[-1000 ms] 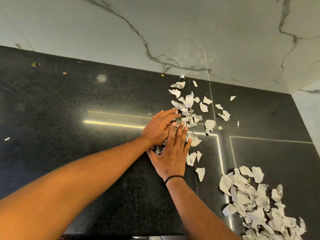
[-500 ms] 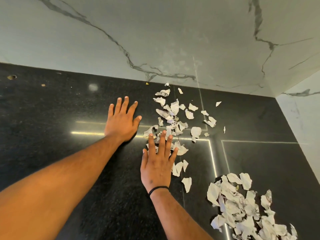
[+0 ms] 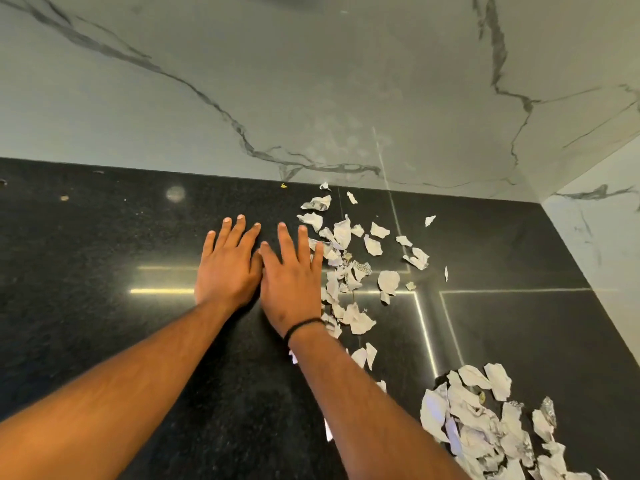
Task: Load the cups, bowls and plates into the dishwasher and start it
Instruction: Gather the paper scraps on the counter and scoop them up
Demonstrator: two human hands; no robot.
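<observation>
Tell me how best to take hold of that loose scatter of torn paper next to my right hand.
The scattered paper scraps lie flat and thin on the black countertop, so a pinch grip suits them badly. Better sweep from their left edge with the flat right hand, bunching them rightward toward the bigger pile, then scoop the heap from both sides.

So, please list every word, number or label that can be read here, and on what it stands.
None can be read.
The torn paper scraps beside the right hand carry grey marks, too blurred to read.
The pile of scraps also shows no legible text.
</observation>
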